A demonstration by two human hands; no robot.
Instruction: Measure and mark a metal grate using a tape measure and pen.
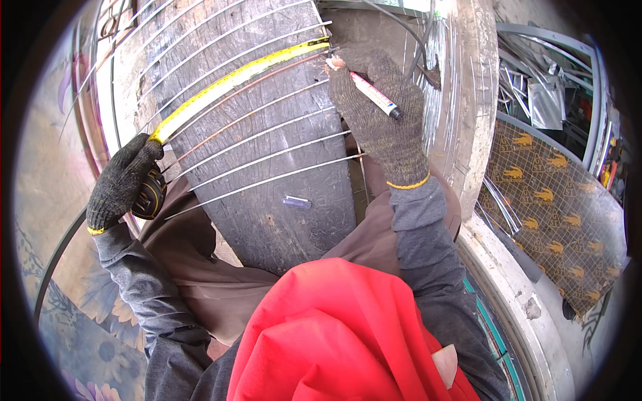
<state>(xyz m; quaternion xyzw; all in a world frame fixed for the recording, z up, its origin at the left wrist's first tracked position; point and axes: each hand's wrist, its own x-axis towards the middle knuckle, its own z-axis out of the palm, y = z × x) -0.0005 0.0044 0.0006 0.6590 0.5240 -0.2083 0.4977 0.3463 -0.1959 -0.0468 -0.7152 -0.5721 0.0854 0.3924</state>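
Observation:
My left hand [120,179], in a dark knit glove with a yellow cuff edge, is closed around a black and yellow tape measure [151,195]. The tape's yellow blade [224,85] runs out across a dark wooden board [274,230] to its far right edge. There my right hand [394,134], gloved alike with a bare fingertip showing, grips a white and red marker [376,95] with a black end. Its fingers are close to the blade's end. Several thin metal rods [267,164] lie crosswise on the board, and one rusty brown rod [251,87] is beside the blade.
A small clear and blue piece [296,202] lies on the board between my knees. To the right are a bundle of thin wires [436,87], a pale concrete ledge [528,314], a patterned brown sheet [542,207] and a frame holding metal scraps [548,100]. Red cloth [328,334] covers the lower middle.

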